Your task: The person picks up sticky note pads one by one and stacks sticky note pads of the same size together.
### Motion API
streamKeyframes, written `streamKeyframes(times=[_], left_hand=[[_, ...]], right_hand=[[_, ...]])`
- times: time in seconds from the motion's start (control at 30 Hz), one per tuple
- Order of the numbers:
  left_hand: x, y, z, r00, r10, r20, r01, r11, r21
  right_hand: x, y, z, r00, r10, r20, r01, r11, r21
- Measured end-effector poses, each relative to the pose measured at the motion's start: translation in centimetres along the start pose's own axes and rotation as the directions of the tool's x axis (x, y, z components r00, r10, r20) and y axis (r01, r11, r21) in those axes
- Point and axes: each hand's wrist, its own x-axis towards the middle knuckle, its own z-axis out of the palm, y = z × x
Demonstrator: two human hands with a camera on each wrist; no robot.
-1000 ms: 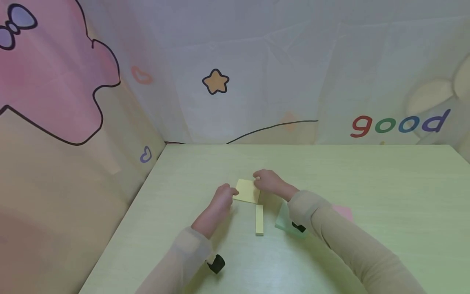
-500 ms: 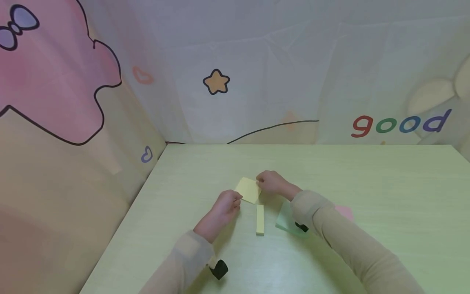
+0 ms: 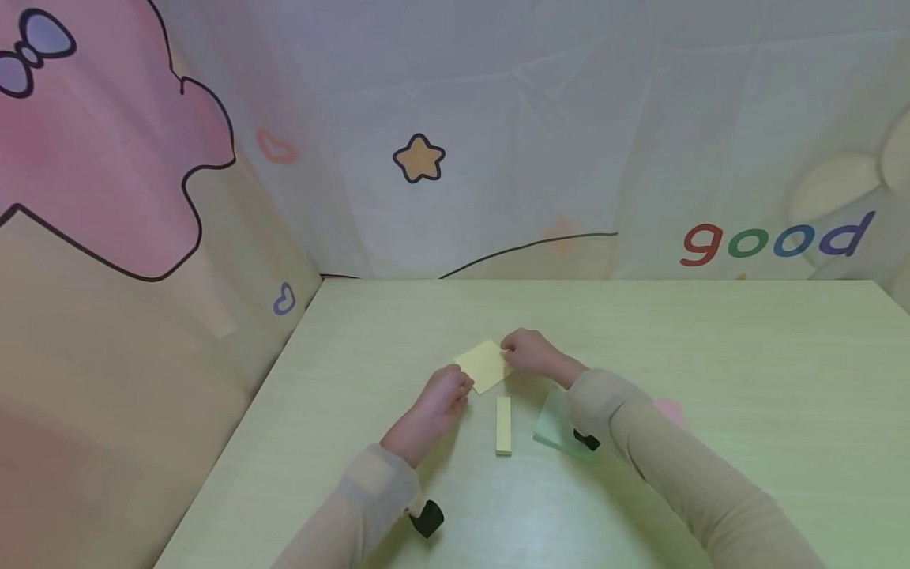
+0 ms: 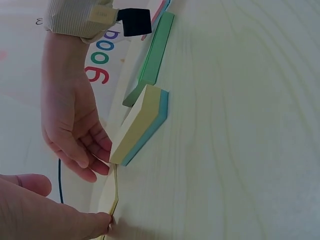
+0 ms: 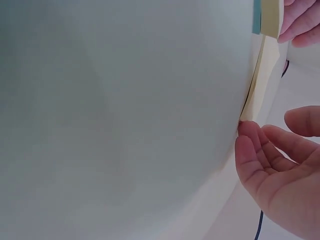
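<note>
A thin yellow sticky note, set cornerwise, lies between both hands on the table. My left hand pinches its lower left side. My right hand holds the right corner; in the right wrist view the thumb and fingertips meet at the note's end. Just in front of the note is a narrow yellow pad of sticky strips. The left wrist view shows a blue layer along that pad's side.
A green pad lies under the right forearm, partly covered. Behind that sleeve a pink pad peeks out. The pale wooden table meets a printed cloth backdrop at the back and left.
Both hands have turned the yellow note clockwise, from nearly square-on to cornerwise. The left hand has shifted slightly right and down, the right hand slightly right. The narrow pad has stayed put.
</note>
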Motion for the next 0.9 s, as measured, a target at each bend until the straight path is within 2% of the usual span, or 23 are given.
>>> streamKeyframes(times=[0.13,0.2,0.23,0.47,0.63,0.9], left_hand=[[0.1,0.0,0.0,1.0,0.007,0.012,-0.007,1.0,0.027],[0.2,0.0,0.0,1.0,-0.001,0.013,0.0,1.0,0.031],[0.3,-0.1,-0.1,1.0,-0.004,0.013,0.004,1.0,0.03],[0.7,-0.2,-0.1,1.0,-0.019,-0.001,0.019,1.0,0.019],[0.9,-0.2,-0.2,1.0,-0.027,-0.006,0.027,1.0,0.016],[1.1,-0.3,-0.5,1.0,-0.008,0.025,0.007,0.999,0.034]], right_hand=[[0.3,0.7,0.1,1.0,0.021,0.008,-0.021,1.0,0.02],[-0.1,0.4,0.0,0.999,0.034,0.004,-0.035,0.998,0.044],[-0.8,-0.8,-0.6,0.996,0.084,0.025,-0.085,0.996,0.033],[-2.4,-2.2,-1.5,0.995,0.092,0.028,-0.094,0.993,0.069],[-2.5,-2.2,-1.6,0.992,0.118,0.052,-0.124,0.986,0.108],[-2.8,-2.0,-1.7,0.981,0.161,0.111,-0.178,0.969,0.169]])
